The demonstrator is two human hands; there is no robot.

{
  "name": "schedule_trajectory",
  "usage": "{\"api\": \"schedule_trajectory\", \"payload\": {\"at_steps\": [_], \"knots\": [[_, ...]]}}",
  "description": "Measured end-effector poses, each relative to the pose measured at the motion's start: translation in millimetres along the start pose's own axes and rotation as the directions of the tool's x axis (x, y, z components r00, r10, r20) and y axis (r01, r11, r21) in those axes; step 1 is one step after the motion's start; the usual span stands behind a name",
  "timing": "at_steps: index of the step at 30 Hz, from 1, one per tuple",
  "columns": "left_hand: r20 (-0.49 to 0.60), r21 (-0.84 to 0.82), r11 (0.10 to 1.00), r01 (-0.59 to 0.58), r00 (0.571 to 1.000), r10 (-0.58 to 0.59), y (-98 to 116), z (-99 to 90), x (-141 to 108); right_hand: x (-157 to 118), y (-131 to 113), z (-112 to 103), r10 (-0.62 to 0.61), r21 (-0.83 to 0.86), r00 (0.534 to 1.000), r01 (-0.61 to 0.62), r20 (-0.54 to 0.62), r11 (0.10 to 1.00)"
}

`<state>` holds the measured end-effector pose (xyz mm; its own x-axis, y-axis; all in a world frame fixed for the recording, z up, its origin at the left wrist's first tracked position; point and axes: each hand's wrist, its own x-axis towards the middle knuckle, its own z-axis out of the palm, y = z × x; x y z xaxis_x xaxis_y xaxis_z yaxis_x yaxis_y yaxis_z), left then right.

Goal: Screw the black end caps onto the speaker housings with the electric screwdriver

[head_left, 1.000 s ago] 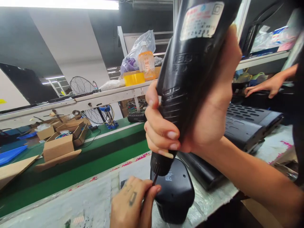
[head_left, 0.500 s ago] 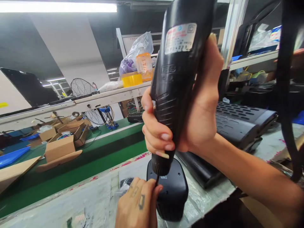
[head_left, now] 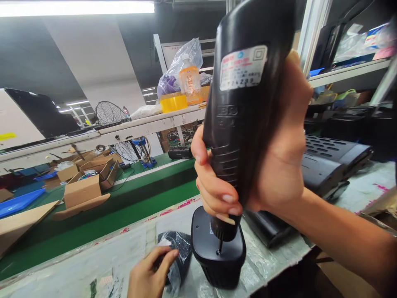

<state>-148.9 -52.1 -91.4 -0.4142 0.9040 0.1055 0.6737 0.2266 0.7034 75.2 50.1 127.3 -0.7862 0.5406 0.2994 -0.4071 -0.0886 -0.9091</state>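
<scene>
My right hand (head_left: 263, 174) grips a big black electric screwdriver (head_left: 245, 103) held upright. Its bit presses down onto the top of a small black plastic housing (head_left: 217, 252) standing on the worn bench. My left hand (head_left: 149, 275) is low at the front, fingers reaching into a clear plastic bag of small dark parts (head_left: 173, 248) just left of the housing. Whether the fingers pinch anything is hidden.
A long black vented device (head_left: 328, 161) lies behind my right arm. A green conveyor belt (head_left: 124, 203) runs across, with open cardboard boxes (head_left: 83, 186) on its far side. A shelf rail (head_left: 139, 124) carries a yellow tape roll, a bottle and a bag. A fan stands behind.
My left hand let go of the screwdriver bit and moved left and down to the bag. The screwdriver dropped, and its bit now touches the top of the housing.
</scene>
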Motion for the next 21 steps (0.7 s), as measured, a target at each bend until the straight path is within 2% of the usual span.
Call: {"api": "schedule_trajectory", "payload": {"at_steps": [1, 3, 7, 10, 16, 19, 21], "knots": [[0.058, 0.035, 0.999, 0.041, 0.997, -0.043, -20, 6.2, 5, -1, 1, 0, 0.004, 0.005, 1.0, -0.004, 0.012, 1.0], [0.101, 0.103, 0.992, 0.078, 0.991, -0.089, -53, 20.7, 13, -1, 4, 0, -0.009, 0.017, 1.0, 0.009, 0.025, 1.0], [0.081, 0.223, 0.971, 0.083, 0.991, -0.103, -88, 49.3, 27, 2, 12, 1, 0.036, 0.032, 0.994, -0.04, 0.107, 0.999], [0.079, 0.27, 0.96, 0.07, 0.992, -0.095, -104, 64.3, 31, 5, 16, 5, 0.124, 0.027, 0.975, -0.131, 0.186, 0.991], [0.036, 0.258, 0.966, -0.012, 0.999, 0.002, -133, 80.1, 34, 6, 21, 12, 0.154, 0.016, 0.966, -0.16, 0.209, 0.987], [0.004, 0.236, 0.972, -0.017, 1.0, 0.016, -133, 75.9, 30, 5, 21, 14, 0.131, 0.027, 0.973, -0.139, 0.192, 0.99], [-0.044, 0.224, 0.974, 0.002, 0.999, 0.008, -123, 67.9, 22, 4, 23, 14, 0.12, 0.017, 0.977, -0.125, 0.177, 0.992]]}}
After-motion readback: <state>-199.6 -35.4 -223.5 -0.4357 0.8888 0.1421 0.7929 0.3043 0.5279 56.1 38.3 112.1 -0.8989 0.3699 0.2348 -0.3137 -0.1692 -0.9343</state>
